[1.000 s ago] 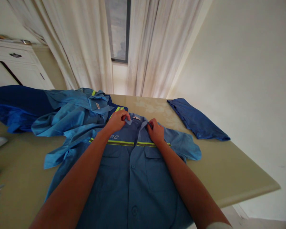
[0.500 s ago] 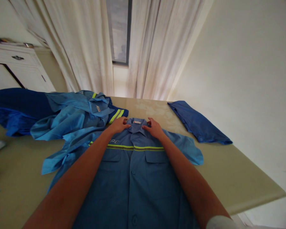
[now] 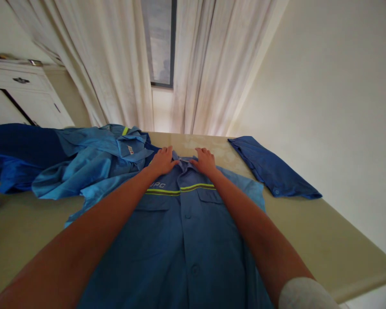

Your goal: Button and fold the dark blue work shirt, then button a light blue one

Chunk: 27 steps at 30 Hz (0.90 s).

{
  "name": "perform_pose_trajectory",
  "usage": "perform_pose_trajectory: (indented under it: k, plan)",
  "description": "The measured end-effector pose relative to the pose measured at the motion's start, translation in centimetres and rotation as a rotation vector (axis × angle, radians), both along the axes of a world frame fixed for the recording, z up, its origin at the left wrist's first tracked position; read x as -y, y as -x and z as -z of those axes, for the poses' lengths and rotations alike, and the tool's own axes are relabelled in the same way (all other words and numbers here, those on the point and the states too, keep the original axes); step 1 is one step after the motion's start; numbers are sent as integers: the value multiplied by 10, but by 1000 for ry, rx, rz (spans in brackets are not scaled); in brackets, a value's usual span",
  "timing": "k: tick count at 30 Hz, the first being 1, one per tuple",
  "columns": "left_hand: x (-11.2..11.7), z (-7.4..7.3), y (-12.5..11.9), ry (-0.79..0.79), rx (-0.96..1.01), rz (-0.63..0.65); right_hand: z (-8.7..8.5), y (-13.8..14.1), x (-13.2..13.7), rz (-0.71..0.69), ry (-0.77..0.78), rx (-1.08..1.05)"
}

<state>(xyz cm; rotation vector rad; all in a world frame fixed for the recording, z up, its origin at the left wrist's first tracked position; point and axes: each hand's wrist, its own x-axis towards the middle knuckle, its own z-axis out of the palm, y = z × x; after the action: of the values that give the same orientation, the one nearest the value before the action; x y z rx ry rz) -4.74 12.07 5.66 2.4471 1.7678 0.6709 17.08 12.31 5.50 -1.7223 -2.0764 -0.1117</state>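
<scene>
A blue short-sleeved work shirt lies front up before me, its collar toward the far side. Yellow-green striping crosses its chest, above two flap pockets, and the buttoned placket runs down the middle. My left hand grips the left side of the collar, thumb pointing inward. Opposite it, my right hand grips the collar's right side, its thumb also turned in. Parts of the collar and shoulders are hidden by my hands. My forearms cover some of the shirt's sides.
Crumpled blue work clothes are heaped on the table at the left. A folded dark blue garment lies at the right, near the wall. Curtains hang beyond the table, with a white cabinet at far left.
Both hands have moved a little away from me, and the shirt's collar and chest stripe have shifted the same way. The collar's inside label shows less, and the sleeves have drawn in.
</scene>
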Motion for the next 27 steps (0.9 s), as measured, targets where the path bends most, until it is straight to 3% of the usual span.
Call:
perform_pose_trajectory:
  k: [3,6,9,12,14,16,18,21,25,27]
  plan:
    - [14,17,10,-106,-97,175,22,1,18,-117,-43,-12]
    - [25,26,20,-8,-176,400,43,-3,37,-278,63,11]
    - [30,25,25,42,-192,460,55,-5,51,-338,132,2]
    - [27,22,26,42,-149,501,55,-3,62,-370,41,-58]
    - [19,21,24,8,-45,432,50,-2,67,-440,-3,-68]
    - [10,20,20,8,98,258,46,-1,71,-536,13,-42]
    - [0,18,17,153,209,111,43,-2,73,-576,33,-16]
    - [-10,13,13,416,265,88,41,-2,74,-559,6,-7]
    - [-17,7,9,370,356,57,36,2,78,-634,28,34]
    - [-19,6,6,416,466,-12,33,7,80,-585,17,-2]
